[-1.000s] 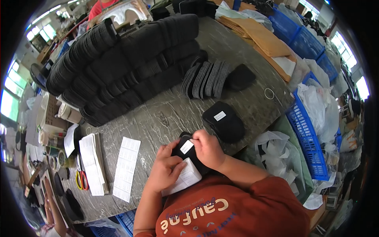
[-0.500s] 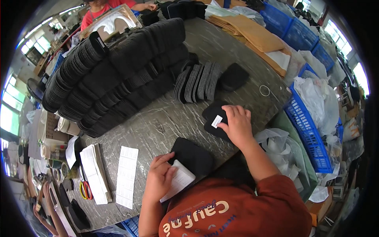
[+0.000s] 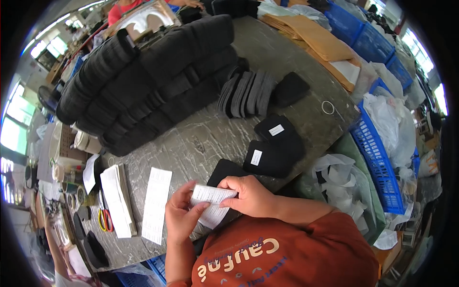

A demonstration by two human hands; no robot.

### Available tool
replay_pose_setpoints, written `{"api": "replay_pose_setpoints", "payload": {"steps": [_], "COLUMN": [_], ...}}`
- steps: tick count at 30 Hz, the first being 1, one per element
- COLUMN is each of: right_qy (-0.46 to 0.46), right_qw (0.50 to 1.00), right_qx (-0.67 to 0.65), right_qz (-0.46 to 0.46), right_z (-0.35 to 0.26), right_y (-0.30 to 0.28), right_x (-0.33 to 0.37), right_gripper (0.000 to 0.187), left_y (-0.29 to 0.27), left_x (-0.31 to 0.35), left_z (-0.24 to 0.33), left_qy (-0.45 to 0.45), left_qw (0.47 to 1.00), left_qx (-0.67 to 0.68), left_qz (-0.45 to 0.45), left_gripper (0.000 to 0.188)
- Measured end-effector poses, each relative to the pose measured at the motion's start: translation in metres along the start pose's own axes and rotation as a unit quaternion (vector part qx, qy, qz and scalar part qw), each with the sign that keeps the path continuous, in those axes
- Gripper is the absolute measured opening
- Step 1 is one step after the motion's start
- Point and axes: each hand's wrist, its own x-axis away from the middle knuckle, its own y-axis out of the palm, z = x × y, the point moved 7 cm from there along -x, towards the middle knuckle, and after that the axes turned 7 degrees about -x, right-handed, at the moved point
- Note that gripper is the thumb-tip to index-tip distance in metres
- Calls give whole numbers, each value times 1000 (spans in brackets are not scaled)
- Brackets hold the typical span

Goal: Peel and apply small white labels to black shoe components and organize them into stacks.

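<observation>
A white printed label sheet [image 3: 210, 193] is bent between my two hands near the table's front edge. My left hand [image 3: 183, 210] pinches its left end, the fingertips slightly blurred. My right hand [image 3: 251, 196] grips the right end between thumb and fingers. Partly hidden behind the right hand lies a black rounded fabric pad [image 3: 224, 168]. Just beyond, two overlapping black pads, a nearer one [image 3: 275, 160] and a farther one [image 3: 291, 138], each carry a small white label.
Tall rows of stacked black pads [image 3: 158, 81] fill the table's far left. A smaller row [image 3: 246, 93] stands mid-table. Left of me are a loose label sheet [image 3: 157, 205], a paper stack [image 3: 116, 201] and scissors [image 3: 105, 220]. Blue baskets [image 3: 377, 158] with plastic bags line the right.
My right hand has left the labelled pad and come over to the label sheet beside my left hand. The sheet is now raised and bent. A second labelled pad shows.
</observation>
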Motion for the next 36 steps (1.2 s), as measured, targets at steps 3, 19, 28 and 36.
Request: {"api": "replay_pose_setpoints", "payload": {"steps": [3, 19, 28, 36], "right_qy": [-96, -113, 27, 21], "right_qw": [993, 980, 985, 983], "right_qx": [63, 69, 86, 93], "right_qz": [34, 149, 147, 160], "right_z": [-9, -11, 45, 48], "right_y": [-3, -46, -44, -41], "right_x": [-2, -14, -24, -25], "right_gripper": [24, 7, 7, 6], "left_y": [-9, -1, 48, 49], "left_x": [-4, 10, 30, 29], "left_z": [-6, 2, 5, 4], "left_qy": [-20, 93, 269, 274], "left_qw": [989, 916, 847, 844], "left_qx": [-148, -373, -410, -412], "left_qz": [-16, -117, -206, -207], "left_gripper": [14, 10, 15, 13]}}
